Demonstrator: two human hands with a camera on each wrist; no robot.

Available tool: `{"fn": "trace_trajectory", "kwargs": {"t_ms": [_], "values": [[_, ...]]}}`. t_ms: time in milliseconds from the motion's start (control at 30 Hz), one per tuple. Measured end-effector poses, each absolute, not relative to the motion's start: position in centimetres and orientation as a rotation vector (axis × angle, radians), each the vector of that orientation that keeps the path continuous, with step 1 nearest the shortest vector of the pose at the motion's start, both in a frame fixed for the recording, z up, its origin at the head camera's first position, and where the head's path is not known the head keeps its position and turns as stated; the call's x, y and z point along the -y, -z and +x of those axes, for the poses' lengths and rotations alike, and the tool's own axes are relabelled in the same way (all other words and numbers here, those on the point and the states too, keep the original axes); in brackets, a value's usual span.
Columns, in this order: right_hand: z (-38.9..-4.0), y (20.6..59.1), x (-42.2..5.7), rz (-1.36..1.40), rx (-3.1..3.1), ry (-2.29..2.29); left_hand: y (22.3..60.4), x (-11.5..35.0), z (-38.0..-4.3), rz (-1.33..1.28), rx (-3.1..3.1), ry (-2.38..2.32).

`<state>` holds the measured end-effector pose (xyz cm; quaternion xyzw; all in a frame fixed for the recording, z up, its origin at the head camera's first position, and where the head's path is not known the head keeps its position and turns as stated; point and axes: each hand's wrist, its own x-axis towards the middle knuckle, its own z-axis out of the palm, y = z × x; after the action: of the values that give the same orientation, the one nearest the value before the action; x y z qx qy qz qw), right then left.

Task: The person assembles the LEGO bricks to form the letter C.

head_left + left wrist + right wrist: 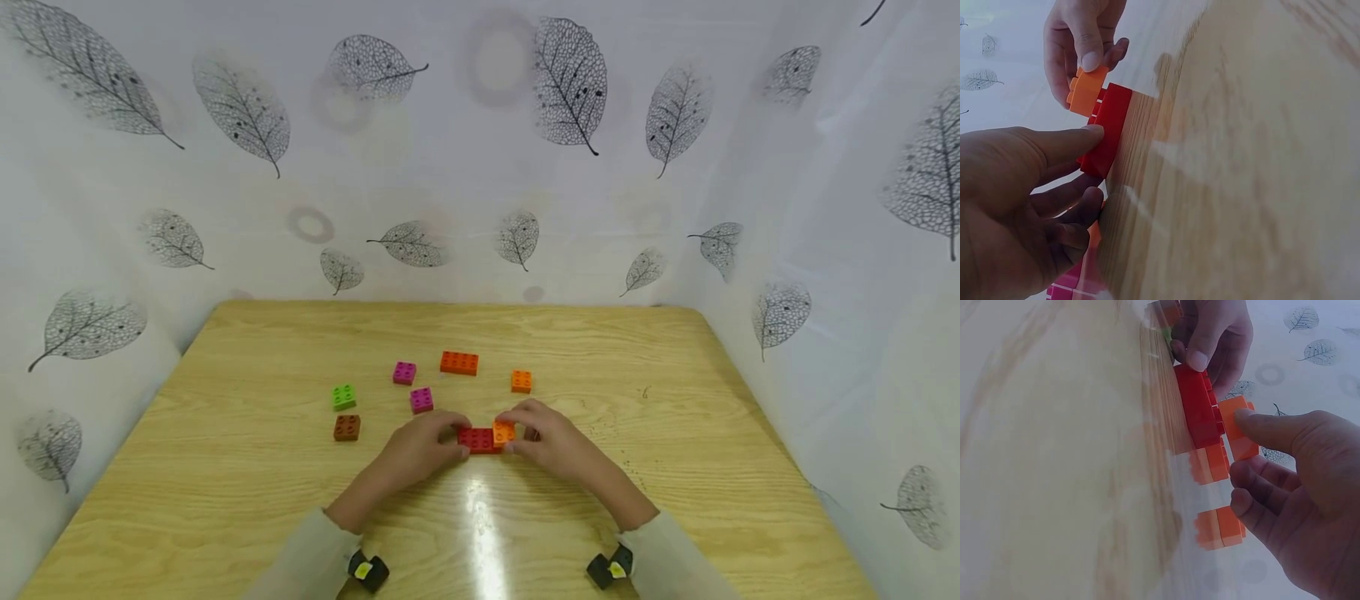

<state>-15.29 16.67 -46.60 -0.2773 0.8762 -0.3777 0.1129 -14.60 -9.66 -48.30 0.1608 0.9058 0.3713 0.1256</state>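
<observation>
A long red toy building brick (476, 440) lies on the table, its studs facing up. My left hand (422, 447) pinches its left end between thumb and fingers. My right hand (553, 443) pinches a small orange brick (503, 432) over the red brick's right end. From the right wrist, the orange brick (1239, 428) appears at the studs of the red brick (1199, 406), slightly tilted and reaching past its end. In the left wrist view, red studs show beside the orange brick (1087, 91).
Beyond the hands lie a long orange-red brick (459, 362), a second small orange brick (521, 382) and two magenta bricks, one farther back (404, 372). Left of these are a green brick (343, 397) and a brown brick (347, 428). Leaf-patterned cloth (465, 167) surrounds the wooden table (225, 467).
</observation>
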Motion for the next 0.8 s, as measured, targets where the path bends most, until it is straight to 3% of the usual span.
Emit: {"fn": "trace_trajectory", "kwargs": {"t_ms": [800], "values": [[-15.13, 46.72, -16.37, -0.873, -2.727, 0.921, 47.97, 9.52, -14.33, 0.473, -2.638, -1.073]]}}
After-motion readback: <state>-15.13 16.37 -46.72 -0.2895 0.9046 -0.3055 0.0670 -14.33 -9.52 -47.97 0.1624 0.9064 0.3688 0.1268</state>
